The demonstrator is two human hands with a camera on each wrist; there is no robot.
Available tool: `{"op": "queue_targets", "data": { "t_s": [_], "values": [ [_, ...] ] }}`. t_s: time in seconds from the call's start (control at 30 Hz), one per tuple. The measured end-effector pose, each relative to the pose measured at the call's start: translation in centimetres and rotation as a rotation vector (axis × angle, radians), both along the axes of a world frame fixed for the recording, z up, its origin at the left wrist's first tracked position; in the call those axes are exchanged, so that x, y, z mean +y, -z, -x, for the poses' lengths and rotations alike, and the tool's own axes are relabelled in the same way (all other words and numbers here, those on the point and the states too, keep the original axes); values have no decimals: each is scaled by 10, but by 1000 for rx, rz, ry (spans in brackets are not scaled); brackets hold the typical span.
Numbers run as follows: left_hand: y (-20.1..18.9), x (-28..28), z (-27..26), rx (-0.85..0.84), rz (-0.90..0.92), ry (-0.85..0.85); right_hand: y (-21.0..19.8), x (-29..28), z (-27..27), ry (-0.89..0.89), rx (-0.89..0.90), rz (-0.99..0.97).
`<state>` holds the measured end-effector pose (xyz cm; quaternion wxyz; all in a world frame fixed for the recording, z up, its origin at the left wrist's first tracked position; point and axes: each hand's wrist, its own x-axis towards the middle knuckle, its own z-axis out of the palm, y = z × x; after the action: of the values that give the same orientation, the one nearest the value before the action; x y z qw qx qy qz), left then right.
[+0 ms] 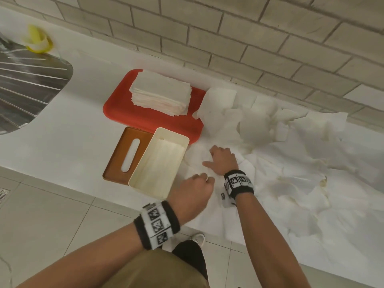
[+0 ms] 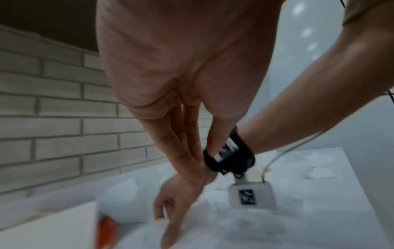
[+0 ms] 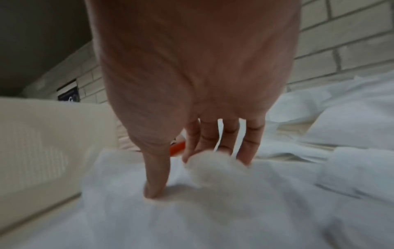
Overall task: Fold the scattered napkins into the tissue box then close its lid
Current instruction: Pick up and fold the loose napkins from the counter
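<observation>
Right hand [image 1: 222, 161] flat on a napkin [image 1: 197, 161] at the surface's front edge, fingers [image 3: 249, 143] spread, tips bunching a soft ridge; left hand [image 1: 194, 191] just beside it, nearer the front edge, fingers straight and close together in wrist view, holding nothing visible; tissue box [image 1: 182, 142] open, touching the napkin's left side, long axis running front to back, right hand nearer; wooden slotted lid [image 1: 116, 163] lies flat left of box; loose napkins [image 1: 301, 163] crumpled, thin, white, toward right edge.
</observation>
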<state>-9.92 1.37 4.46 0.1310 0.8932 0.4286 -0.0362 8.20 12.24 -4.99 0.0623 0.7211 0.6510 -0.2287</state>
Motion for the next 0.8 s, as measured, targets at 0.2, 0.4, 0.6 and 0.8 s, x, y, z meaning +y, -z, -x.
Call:
{"op": "queue_targets", "data": {
  "t_s": [0.2, 0.4, 0.6, 0.8],
  "values": [
    [66, 13, -56, 215, 136, -235, -37, -9, -39, 151, 404, -210],
    [99, 29, -71, 23, 217, -343, -93, -89, -48, 705, 890, -508],
    [93, 34, -66, -279, 495, -437, -56, -141, -11, 1290, 1280, -280],
    [78, 33, -38, -343, 629, -533, 4, -154, 29, 1389, 1242, -251]
  ]
}}
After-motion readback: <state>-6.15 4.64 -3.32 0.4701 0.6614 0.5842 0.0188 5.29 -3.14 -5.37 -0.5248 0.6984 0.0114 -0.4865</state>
